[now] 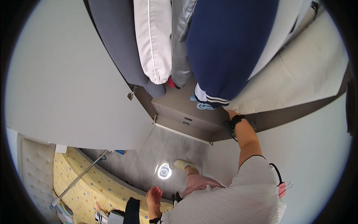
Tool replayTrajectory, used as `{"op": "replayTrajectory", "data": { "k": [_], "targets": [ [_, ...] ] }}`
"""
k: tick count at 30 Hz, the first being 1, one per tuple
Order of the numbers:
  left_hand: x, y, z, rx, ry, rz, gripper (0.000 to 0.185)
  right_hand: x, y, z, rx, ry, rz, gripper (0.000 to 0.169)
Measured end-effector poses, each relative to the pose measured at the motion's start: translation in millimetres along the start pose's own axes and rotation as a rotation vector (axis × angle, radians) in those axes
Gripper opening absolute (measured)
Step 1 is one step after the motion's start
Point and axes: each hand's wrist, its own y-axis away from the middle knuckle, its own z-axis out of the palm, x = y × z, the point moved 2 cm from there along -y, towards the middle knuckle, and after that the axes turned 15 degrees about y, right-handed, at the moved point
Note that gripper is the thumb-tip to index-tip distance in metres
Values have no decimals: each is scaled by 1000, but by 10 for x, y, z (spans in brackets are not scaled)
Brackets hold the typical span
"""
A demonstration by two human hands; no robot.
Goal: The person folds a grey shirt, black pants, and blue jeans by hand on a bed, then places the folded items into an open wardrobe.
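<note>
My right arm reaches into an open wardrobe, a black strap with a device around its wrist. Most of my right hand [231,112] is hidden behind the hem of a beige garment [282,84], beside the striped cuff of a navy garment [229,44]. Whether it grips anything cannot be seen. Light blue fabric [205,106] shows under that cuff. Farther left hang a grey garment [181,47], a whitish one with white piping [156,42] and a dark grey one [117,36]. My left hand [154,196] hangs low over the floor, fingers loosely curled, with nothing visible in it.
Wardrobe doors stand open at left [64,78] and right [304,151]. Below the clothes is a drawer unit [184,114]. A metal pole [81,177] leans across a bed with a yellow star-patterned sheet [112,184]. Dark folded clothing [131,211] lies there. Lamp light reflects off the grey floor [148,156].
</note>
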Motion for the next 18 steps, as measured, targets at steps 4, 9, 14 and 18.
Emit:
{"op": "replayTrajectory", "data": {
  "k": [4, 9, 14, 18],
  "targets": [
    [-119, -210, -135, -44, -28, -35, 22, 174, -439, -672, 328, 313, -19, 37],
    [-269, -260, -262, 71, -323, -27, 21, 876, -745, -786, 477, 852, -12, 47],
    [-448, -548, -875, 55, -364, 30, 20, 1494, -869, -290, 498, 1347, -48, 70],
    [-719, -747, -1552, 201, -407, 9, 19, 1231, -508, 152, 514, 1712, -318, 90]
  ]
}}
